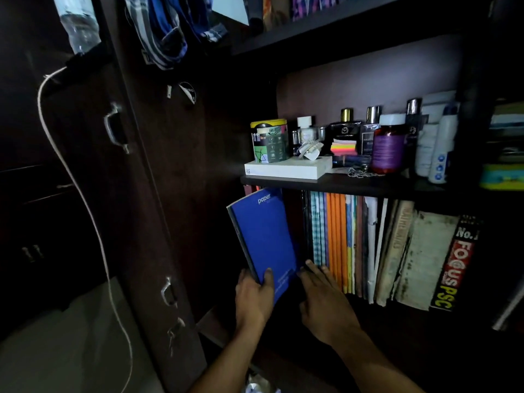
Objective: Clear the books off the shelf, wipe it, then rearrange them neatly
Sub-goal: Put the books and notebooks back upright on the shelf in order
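Note:
A blue notebook (265,236) marked "paper" leans out of the left end of the lower book shelf, tilted left. My left hand (253,297) grips its bottom corner, thumb across the cover. My right hand (323,296) reaches in beside it with straight fingers touching the foot of the standing books (348,245). That row holds several thin notebooks in check, orange and striped covers, then worn thick books and a black "FOCUS PSC" book (453,265) at the right. The shelf floor under them is dark and hard to make out.
The shelf board above (340,183) carries a white box (286,169), a printed tin (269,140), perfume bottles (344,129), a purple-labelled jar (388,146) and white tubes. A dark wardrobe door (158,194) with a metal handle stands left, and a white cord (82,194) hangs down.

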The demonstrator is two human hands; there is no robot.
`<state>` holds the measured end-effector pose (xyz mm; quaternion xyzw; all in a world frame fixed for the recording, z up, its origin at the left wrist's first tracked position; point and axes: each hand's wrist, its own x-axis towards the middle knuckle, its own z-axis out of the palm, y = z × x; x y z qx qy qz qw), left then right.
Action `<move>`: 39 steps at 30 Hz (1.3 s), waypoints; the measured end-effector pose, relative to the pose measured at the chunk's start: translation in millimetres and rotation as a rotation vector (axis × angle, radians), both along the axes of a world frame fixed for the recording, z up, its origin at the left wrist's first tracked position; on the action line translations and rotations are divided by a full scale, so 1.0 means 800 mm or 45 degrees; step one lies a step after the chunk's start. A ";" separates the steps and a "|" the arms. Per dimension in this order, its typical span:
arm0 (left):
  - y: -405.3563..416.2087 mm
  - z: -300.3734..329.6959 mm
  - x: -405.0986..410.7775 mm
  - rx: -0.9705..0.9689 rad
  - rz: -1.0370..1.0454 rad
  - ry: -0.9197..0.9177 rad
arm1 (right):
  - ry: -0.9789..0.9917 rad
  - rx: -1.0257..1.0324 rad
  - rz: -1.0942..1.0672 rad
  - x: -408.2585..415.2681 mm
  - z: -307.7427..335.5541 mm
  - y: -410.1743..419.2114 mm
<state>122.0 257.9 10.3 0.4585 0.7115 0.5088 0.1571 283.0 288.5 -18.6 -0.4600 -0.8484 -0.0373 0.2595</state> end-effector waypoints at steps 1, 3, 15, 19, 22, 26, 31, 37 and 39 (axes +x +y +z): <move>0.009 0.002 0.003 -0.022 -0.016 0.093 | -0.017 -0.004 0.013 0.000 0.001 0.000; 0.028 0.007 0.008 -0.092 -0.051 0.208 | -0.054 -0.028 0.035 0.001 0.004 0.001; 0.065 -0.023 0.010 0.387 -0.097 0.144 | -0.044 -0.067 0.040 -0.001 0.013 -0.004; 0.079 -0.027 0.017 0.236 -0.237 0.271 | -0.018 -0.059 0.066 -0.001 0.012 -0.004; 0.079 -0.031 0.019 0.202 -0.260 0.312 | -0.003 -0.057 0.075 0.001 0.010 -0.004; 0.075 -0.027 0.018 0.232 -0.259 0.300 | 0.013 -0.044 0.076 -0.001 0.007 0.000; 0.040 -0.017 0.026 0.181 -0.307 0.255 | -0.087 -0.168 0.096 0.011 0.015 -0.015; -0.057 -0.020 0.082 -0.038 -0.609 0.071 | -0.009 -0.345 -0.049 0.091 0.018 -0.133; -0.100 -0.013 0.115 -0.103 -0.711 0.021 | 0.014 -0.377 -0.145 0.131 0.020 -0.190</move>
